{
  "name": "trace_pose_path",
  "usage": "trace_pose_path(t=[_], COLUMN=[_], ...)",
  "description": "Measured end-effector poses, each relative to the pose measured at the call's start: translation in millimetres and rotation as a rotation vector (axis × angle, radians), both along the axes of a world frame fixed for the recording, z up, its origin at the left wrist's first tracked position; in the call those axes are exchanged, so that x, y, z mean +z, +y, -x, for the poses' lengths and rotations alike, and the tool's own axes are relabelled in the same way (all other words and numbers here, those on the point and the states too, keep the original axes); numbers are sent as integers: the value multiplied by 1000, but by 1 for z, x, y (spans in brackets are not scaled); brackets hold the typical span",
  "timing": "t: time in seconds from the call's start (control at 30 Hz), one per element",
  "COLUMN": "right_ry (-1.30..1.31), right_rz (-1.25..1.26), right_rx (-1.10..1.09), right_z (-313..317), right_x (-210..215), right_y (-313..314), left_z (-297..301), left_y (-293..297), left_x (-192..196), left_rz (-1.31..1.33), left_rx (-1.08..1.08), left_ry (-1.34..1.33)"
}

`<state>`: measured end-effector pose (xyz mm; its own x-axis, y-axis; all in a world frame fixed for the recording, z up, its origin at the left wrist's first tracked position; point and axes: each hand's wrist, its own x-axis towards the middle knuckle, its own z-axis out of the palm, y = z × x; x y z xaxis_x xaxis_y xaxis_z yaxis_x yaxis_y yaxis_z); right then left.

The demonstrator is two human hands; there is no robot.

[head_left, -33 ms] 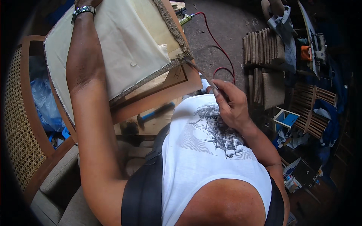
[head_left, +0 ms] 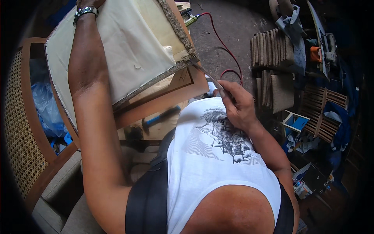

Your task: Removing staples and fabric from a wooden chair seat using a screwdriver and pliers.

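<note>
A seat panel covered in cream cloth, with a grey-brown fabric edge, lies on a brown wooden frame. My right hand is closed around a thin, long metal tool whose exact kind is unclear. Its far end meets the panel's near right corner, where the cloth is loose and torn. Across the panel's left side stretches my left arm, and my left hand is at the top edge of the picture, beyond a wristwatch. Its fingers are out of sight.
Below the frame lies a blue-handled hammer. A cane-backed chair stands at left, beside blue plastic bags. A red hose crosses the floor. Stacked brown pads and wooden slats are to the right.
My right hand and its tool have shifted very slightly up and to the left. The panel and my left arm stay in place.
</note>
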<state>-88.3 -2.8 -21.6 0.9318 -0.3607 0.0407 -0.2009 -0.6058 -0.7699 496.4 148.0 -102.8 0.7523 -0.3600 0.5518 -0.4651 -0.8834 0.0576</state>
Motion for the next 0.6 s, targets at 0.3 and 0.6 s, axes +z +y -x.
trace_pose_path(t=[0.3,0.6], right_ry=[-190,48], right_rz=[347,281], right_rx=[266,153], right_z=[-57,-15], right_x=[-61,-10], right_y=[-60,-58], left_z=[51,56], left_y=[-5,-6], left_x=[49,52], left_rz=[-103,-35], left_rx=[-13,-19], left_ry=[179,197])
